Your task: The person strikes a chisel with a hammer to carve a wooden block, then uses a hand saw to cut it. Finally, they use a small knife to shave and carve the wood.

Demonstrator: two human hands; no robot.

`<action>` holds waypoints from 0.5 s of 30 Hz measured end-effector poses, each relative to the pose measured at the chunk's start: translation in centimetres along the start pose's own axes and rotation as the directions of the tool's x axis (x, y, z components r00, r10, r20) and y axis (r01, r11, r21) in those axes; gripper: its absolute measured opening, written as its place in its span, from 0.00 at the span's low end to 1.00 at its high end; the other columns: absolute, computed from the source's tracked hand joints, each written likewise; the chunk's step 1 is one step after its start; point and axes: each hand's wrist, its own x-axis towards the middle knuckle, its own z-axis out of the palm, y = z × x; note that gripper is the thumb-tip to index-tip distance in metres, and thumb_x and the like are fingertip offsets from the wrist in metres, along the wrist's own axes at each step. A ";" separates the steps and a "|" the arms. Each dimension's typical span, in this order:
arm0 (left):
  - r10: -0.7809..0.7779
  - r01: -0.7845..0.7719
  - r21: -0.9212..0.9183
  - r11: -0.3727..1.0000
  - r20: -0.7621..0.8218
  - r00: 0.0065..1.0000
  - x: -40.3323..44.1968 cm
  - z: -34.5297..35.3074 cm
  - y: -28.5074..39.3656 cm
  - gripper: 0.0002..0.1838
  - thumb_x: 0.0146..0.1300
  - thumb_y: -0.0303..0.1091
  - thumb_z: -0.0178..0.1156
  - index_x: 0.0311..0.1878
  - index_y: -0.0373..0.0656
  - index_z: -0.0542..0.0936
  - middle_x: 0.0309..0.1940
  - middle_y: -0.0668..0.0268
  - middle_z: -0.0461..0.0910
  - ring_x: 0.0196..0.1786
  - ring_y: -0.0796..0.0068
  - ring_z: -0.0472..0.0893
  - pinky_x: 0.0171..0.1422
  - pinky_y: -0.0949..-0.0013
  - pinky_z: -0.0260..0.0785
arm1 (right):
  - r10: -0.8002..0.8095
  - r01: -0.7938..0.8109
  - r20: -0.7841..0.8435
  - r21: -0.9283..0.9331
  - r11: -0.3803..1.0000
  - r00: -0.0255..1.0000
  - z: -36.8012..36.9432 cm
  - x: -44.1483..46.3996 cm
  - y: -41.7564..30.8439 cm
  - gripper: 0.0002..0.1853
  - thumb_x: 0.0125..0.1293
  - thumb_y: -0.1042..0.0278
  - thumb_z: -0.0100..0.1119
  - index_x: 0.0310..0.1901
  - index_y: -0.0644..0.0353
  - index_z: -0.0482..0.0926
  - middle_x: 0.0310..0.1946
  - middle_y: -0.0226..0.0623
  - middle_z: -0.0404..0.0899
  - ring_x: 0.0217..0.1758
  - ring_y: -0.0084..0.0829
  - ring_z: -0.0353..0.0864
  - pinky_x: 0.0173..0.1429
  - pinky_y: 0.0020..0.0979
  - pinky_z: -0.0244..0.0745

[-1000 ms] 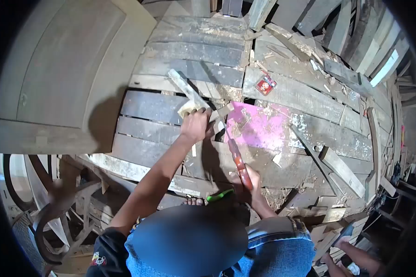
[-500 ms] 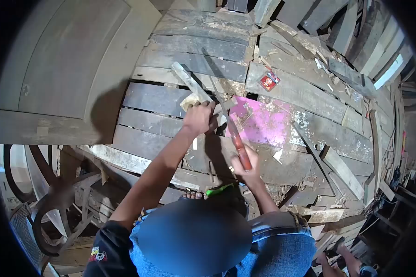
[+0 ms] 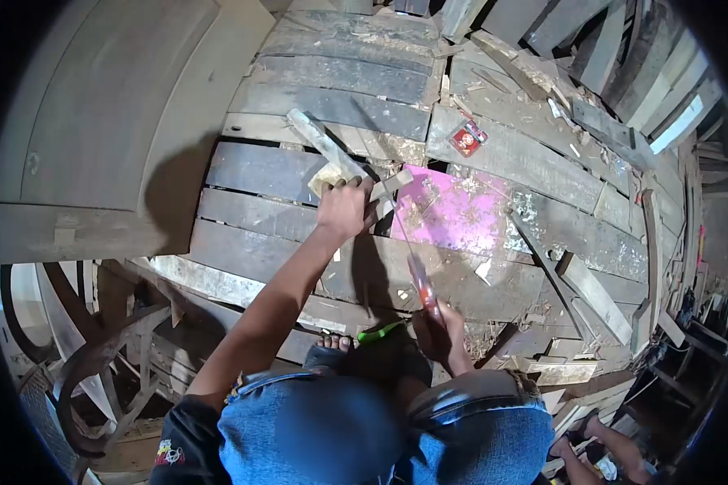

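My left hand [image 3: 344, 208] is closed over a small wood strip [image 3: 392, 186], pressing it down near a longer pale piece of wood [image 3: 323, 141]. A light wood block [image 3: 325, 179] lies just beside my fingers. My right hand [image 3: 441, 327] is wrapped around the reddish handle of a hand saw [image 3: 422, 287]. Its thin blade points away from me and crosses the strip to the right of my left hand; the teeth are too small to make out. Under the blade's right side lies a pink sheet [image 3: 449, 208] dusted with wood bits.
Worn floorboards [image 3: 259, 206] with gaps carry scattered chips. A red packet [image 3: 467, 139] lies beyond the pink sheet. A wooden door panel [image 3: 81, 121] stands at left, loose planks [image 3: 594, 295] at right. A green object [image 3: 380, 332] is by my foot. Another person's legs [image 3: 598, 449] show lower right.
My right hand has drawn the saw back toward me and slightly right, and its handle is blurred. My left hand stays on the wood strip. The view has shifted a little.
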 end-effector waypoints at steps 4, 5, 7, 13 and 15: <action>0.025 -0.025 0.014 1.000 0.017 1.000 -0.1 0.2 0.4 0.22 0.64 0.48 0.68 0.54 0.45 0.79 0.49 0.59 0.86 0.55 0.52 0.86 0.61 0.42 0.73 | -0.139 0.140 0.017 -0.129 0.982 0.990 -2.9 -4.2 2.2 0.06 0.65 0.73 0.65 0.32 0.59 0.77 0.19 0.24 0.69 0.24 0.16 0.68 0.28 0.29 0.63; 0.015 -0.015 0.023 1.000 0.017 1.000 0.2 0.3 0.3 0.22 0.64 0.49 0.68 0.54 0.45 0.79 0.49 0.59 0.86 0.55 0.53 0.86 0.61 0.42 0.73 | -0.158 0.160 0.026 -0.138 0.977 0.987 -2.7 -3.1 1.7 0.08 0.65 0.72 0.65 0.32 0.60 0.75 0.20 0.24 0.69 0.25 0.16 0.67 0.29 0.29 0.63; 0.007 -0.009 0.082 0.997 0.025 1.000 0.2 0.5 0.4 0.23 0.65 0.51 0.67 0.55 0.45 0.79 0.50 0.60 0.86 0.56 0.54 0.86 0.62 0.42 0.73 | -0.190 0.195 0.054 -0.113 0.974 0.980 -1.9 -0.2 0.4 0.10 0.65 0.70 0.66 0.32 0.61 0.73 0.22 0.24 0.68 0.27 0.16 0.66 0.31 0.30 0.63; -0.056 0.054 0.038 0.998 0.047 0.997 0.0 -0.1 0.7 0.23 0.64 0.48 0.68 0.56 0.45 0.78 0.53 0.59 0.85 0.60 0.53 0.84 0.64 0.42 0.73 | -0.193 0.202 0.121 -0.058 0.978 0.974 -1.5 3.4 -3.2 0.08 0.66 0.68 0.64 0.38 0.64 0.78 0.24 0.27 0.68 0.28 0.19 0.68 0.34 0.29 0.66; -0.050 0.049 0.023 0.999 0.045 0.998 0.4 0.0 0.7 0.23 0.63 0.46 0.68 0.56 0.45 0.78 0.53 0.58 0.84 0.60 0.53 0.84 0.64 0.43 0.74 | -0.122 0.125 0.086 -0.038 0.991 0.989 -3.0 -0.2 -2.7 0.08 0.64 0.69 0.65 0.36 0.63 0.77 0.23 0.28 0.68 0.28 0.19 0.68 0.34 0.30 0.66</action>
